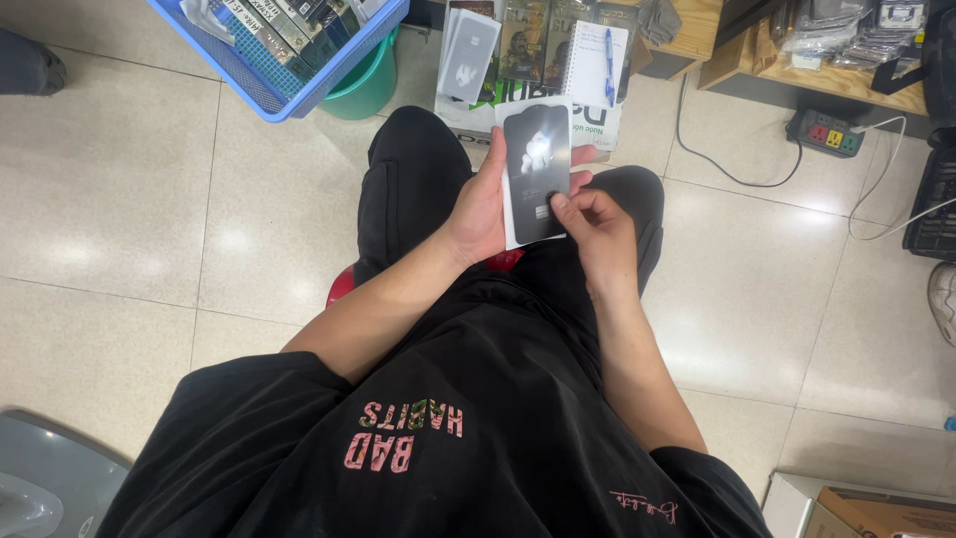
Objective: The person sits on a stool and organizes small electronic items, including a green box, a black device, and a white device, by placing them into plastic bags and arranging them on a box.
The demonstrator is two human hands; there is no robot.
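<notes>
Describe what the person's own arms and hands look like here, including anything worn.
Both forearms are bare. The left hand and right hand wear no gloves, and no rings, watch or bracelet show. Short black sleeves end near the elbows, part of a black T-shirt with pink lettering on the chest and a small pink mark on the right sleeve.

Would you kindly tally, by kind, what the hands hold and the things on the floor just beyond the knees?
Flat dark package, held in the left hand with the right hand at its lower edge: 1
Blue basket: 1
Green bucket: 1
Spiral notebook: 1
Blue pen: 1
Power strip: 1
Total: 6
</notes>
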